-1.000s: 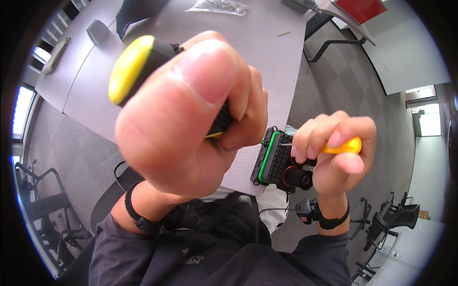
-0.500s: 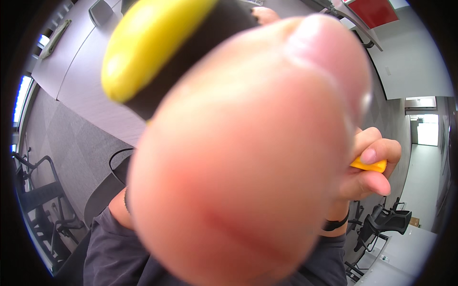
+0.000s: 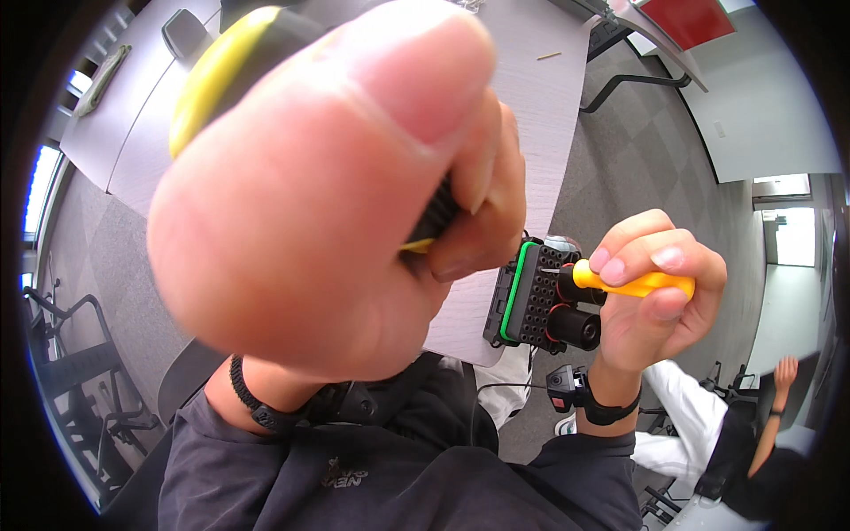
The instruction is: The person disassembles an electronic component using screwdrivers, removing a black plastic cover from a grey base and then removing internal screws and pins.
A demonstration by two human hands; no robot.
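Observation:
My left hand point(image 3: 301, 203) is very close to the camera, its thumb covering much of the left and centre. Its fingers are closed round a black-and-yellow tool point(image 3: 217, 71) with a ribbed grip, mostly hidden behind the hand. To the right, my right hand point(image 3: 660, 292) pinches a small screwdriver point(image 3: 642, 283) by its yellow handle, the thin metal shaft pointing left. That shaft overlaps the holed face of a black multi-hole connector point(image 3: 536, 305) with a green seal and two round black parts ringed in red. Whether the tip touches it, I cannot tell.
A pale table point(image 3: 558, 115) extends behind my hands, with a small thin stick point(image 3: 549, 57) on it. A wrist-worn camera point(image 3: 562, 389) with a cable sits on my right wrist. Another person point(image 3: 735, 442) is at the lower right; office chairs stand at left and right.
My left hand has shifted left and appears smaller, uncovering the connector and the table. The right hand and its screwdriver, partly hidden before, now show fully.

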